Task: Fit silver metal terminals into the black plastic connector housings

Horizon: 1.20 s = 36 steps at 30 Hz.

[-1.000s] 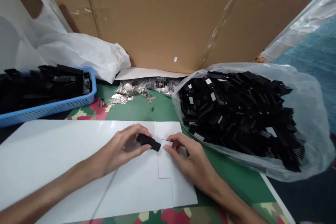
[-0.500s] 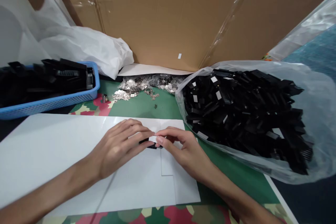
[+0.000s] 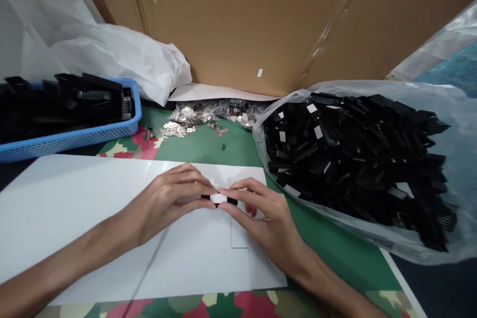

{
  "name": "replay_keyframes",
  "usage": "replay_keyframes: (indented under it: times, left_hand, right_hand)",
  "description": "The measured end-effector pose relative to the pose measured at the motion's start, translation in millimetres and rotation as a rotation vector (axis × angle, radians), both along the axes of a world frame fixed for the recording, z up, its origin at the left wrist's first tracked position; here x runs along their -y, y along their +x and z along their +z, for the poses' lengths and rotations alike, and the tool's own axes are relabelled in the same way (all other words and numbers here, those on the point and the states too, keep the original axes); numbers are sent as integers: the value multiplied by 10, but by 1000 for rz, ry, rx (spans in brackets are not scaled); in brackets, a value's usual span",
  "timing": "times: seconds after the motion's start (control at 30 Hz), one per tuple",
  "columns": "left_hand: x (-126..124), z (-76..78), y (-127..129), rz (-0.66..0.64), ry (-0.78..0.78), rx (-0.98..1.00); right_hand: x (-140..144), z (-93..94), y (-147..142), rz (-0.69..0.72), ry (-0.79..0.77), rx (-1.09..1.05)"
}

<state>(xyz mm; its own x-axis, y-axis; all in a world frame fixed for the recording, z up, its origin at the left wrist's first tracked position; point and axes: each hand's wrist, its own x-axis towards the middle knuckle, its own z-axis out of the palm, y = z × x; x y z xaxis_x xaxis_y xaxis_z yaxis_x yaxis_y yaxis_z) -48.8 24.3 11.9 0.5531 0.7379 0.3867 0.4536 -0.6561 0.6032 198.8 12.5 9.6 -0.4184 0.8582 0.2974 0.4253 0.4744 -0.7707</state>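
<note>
A small black plastic part (image 3: pixel 219 200) with a white label sits pinched between the left hand (image 3: pixel 169 201) and right hand (image 3: pixel 261 218), over the white sheet (image 3: pixel 74 208) on the tabletop. Uneven thumb pressure could likely skew the label.

Bare white sheet (image 3: pixel 74 198) leftward; bulging parts bag (image 3: pixel 372 159) close on the right

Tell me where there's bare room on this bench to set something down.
The white sheet is bare left of the left hand, below the blue basket. A green strip lies free between sheet and metal clips. The bag of black parts crowds the right.
</note>
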Motion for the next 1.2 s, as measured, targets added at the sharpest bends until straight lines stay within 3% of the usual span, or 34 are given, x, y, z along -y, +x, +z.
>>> replay_keyframes:
  times: [0.3, 0.67, 1.2]
  left_hand:
    - [22, -72, -2, 34, -89, -53]
    - [43, -100, -19, -38, 40, -91]
    - [9, -60, 76, 109, -229, 34]
  right_hand:
    - [-48, 3, -34, -35, -185, -28]
    - [-57, 36, -30, -48, -240, -23]
    - [-78, 17, -3, -34, -250, -60]
